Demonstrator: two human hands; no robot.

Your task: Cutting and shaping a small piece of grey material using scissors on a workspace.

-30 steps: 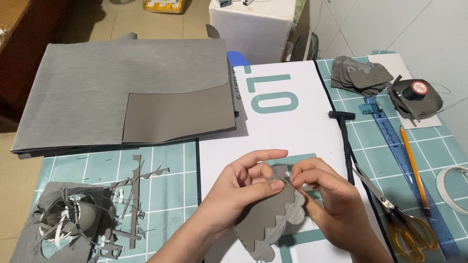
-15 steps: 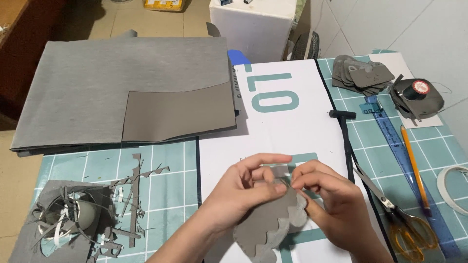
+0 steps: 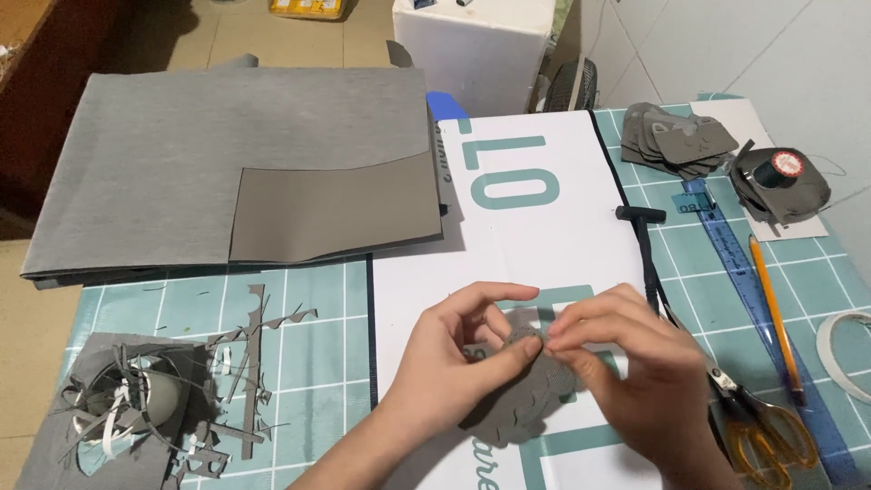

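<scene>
A large white printed sheet (image 3: 535, 272), rectangular with teal block lettering and a dark edge, lies across the middle of the bench and runs from the centre down to 6 o'clock. A blue tab (image 3: 447, 105) peeps out at its upper left corner, toward 12 o'clock. Behind it, at 12 o'clock, stands a white box (image 3: 472, 45) with plain sides. At 11 o'clock, on the floor at the frame's top edge, lies a yellow package (image 3: 302, 8), only partly in view. At 2 o'clock a spool (image 3: 782, 167) bears a round red and white label on its top.
</scene>
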